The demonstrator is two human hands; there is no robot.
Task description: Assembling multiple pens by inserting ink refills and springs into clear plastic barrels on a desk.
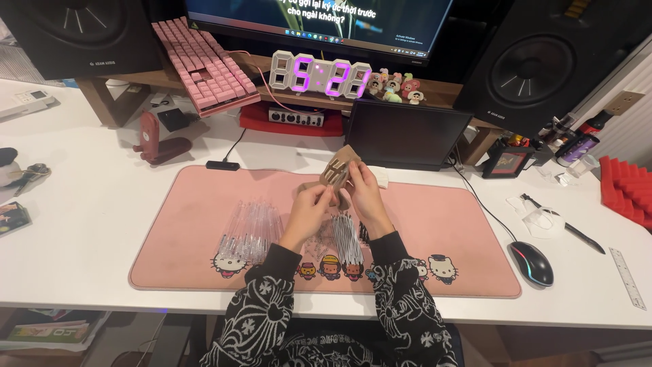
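Both my hands are raised over the pink desk mat (435, 224), gripping a small brown cardboard box (340, 168) between them. My left hand (309, 207) holds its lower left side, and my right hand (363, 194) grips its right side with fingers curled over the top. The box's open end shows folded flaps. Below my hands a bundle of thin pen refills (346, 239) lies on the mat. A pile of clear plastic pen barrels (250, 230) lies to the left of my left forearm.
A small dark screen (406, 132) stands behind the mat, with a glowing digital clock (320, 76), a tilted pink keyboard (205, 64) and two black speakers (536, 61) beyond. A mouse (531, 261), black pen (577, 233) and metal ruler (627, 277) lie at right.
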